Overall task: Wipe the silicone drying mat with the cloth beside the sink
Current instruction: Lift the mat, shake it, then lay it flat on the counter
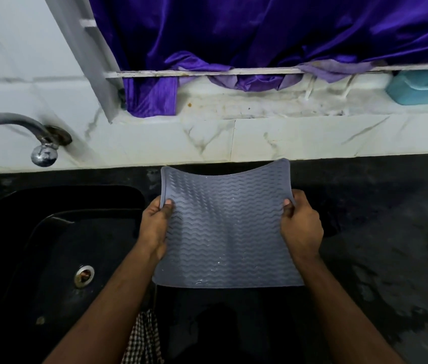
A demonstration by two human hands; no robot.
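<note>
A grey silicone drying mat with wavy ridges and water droplets hangs lifted above the black counter, its far edge sagging in a curve. My left hand pinches its left edge, thumb on top. My right hand pinches its right edge the same way. A checked black-and-white cloth lies at the counter's front edge beside the sink, partly hidden under my left forearm.
A black sink with a metal drain fills the left. A chrome tap juts from the tiled wall. The wet black counter stretches right. A teal container sits on the ledge under a purple curtain.
</note>
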